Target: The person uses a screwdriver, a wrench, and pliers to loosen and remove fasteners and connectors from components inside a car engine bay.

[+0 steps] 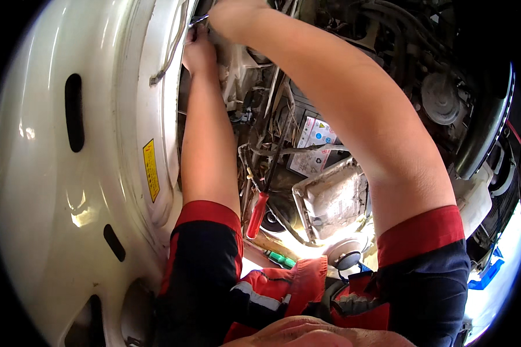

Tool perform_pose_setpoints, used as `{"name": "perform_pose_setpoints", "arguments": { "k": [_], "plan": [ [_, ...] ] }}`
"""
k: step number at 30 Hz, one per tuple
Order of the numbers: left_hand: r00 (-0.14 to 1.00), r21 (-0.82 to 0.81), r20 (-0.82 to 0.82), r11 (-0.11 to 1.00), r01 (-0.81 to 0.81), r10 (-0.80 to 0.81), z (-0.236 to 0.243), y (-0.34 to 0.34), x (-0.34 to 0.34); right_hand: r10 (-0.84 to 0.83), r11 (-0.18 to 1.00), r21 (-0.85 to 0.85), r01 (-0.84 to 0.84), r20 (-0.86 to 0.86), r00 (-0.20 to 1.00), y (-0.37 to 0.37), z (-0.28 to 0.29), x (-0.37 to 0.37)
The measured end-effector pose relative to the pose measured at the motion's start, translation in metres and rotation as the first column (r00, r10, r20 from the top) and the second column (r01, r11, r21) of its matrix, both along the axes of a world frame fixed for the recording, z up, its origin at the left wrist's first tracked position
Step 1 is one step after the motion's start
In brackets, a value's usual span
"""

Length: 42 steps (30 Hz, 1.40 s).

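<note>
Both my arms reach up to the top edge of the head view, deep in an open engine bay. My left hand is beside the white body panel, its fingers curled; what they grip, if anything, is hidden. Just right of it my right hand is closed, partly cut off by the frame edge. A thin shiny metal tool sticks out from it toward the panel, above my left fingers; its kind is not clear. Between my forearms, a screwdriver with a red handle rests with its shaft pointing up into the bay.
The large white panel with oval holes and a yellow label fills the left side. Right of my left forearm are a battery with a white label and a dusty pale box. A green-handled tool lies near my chest.
</note>
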State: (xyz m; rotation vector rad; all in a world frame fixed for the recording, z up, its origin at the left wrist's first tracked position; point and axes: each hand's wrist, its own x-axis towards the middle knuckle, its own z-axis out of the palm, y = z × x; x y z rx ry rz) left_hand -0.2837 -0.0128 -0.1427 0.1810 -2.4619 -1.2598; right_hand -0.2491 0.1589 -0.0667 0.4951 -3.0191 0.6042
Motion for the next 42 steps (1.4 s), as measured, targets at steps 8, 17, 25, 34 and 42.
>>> {"name": "perform_pose_setpoints", "arguments": {
  "k": [8, 17, 25, 34, 42],
  "plan": [
    [0.999, 0.028, -0.045, 0.999, -0.019, 0.02, 0.024, 0.007, 0.013, -0.013, 0.983, -0.185, 0.01, -0.013, 1.0, 0.048, 0.018, 0.031],
    [0.987, -0.208, 0.052, 0.968, -0.139, 0.153, 0.02, -0.002, 0.002, -0.477, 0.872, -0.242, 0.426, -0.214, 0.853, 0.074, -0.07, 0.113],
    [0.991, -0.286, -0.026, 0.949, -0.131, 0.129, 0.019, -0.01, 0.003, -0.451, 0.892, -0.2, 0.406, -0.312, 0.836, 0.071, -0.069, 0.117],
    [0.989, -0.318, -0.038, 0.937, -0.146, 0.141, 0.021, -0.008, 0.001, -0.444, 0.895, -0.174, 0.41, -0.267, 0.855, 0.068, -0.068, 0.116],
    [0.981, -0.365, -0.018, 0.912, -0.188, 0.195, 0.023, 0.004, 0.004, -0.456, 0.889, -0.187, 0.417, -0.293, 0.84, 0.072, -0.073, 0.115]
  ]
}}
